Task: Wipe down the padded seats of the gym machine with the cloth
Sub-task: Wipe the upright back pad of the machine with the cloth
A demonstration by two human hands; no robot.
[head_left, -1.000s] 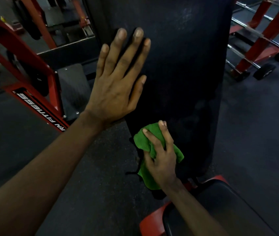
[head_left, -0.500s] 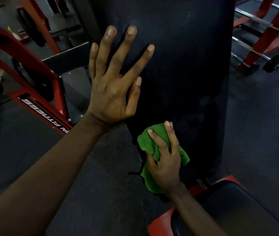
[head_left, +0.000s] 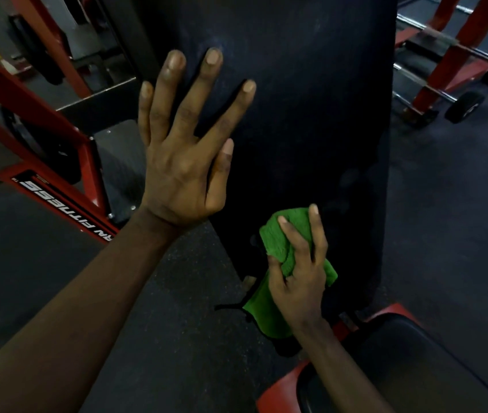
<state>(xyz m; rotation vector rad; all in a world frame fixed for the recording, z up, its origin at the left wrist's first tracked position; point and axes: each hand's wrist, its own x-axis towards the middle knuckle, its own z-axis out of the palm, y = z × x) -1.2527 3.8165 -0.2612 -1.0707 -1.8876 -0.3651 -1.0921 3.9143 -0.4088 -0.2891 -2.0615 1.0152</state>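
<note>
Cloth (head_left: pixel 277 242), green, looks light, soft and limp, so I judge a bunched handful the best hold; my right hand (head_left: pixel 299 281) grips it crumpled against the lower part of the upright back pad (head_left: pixel 311 114), a loose tail hanging below. My left hand (head_left: pixel 183 165) presses flat, fingers spread, higher on that pad; no container shows.
</note>
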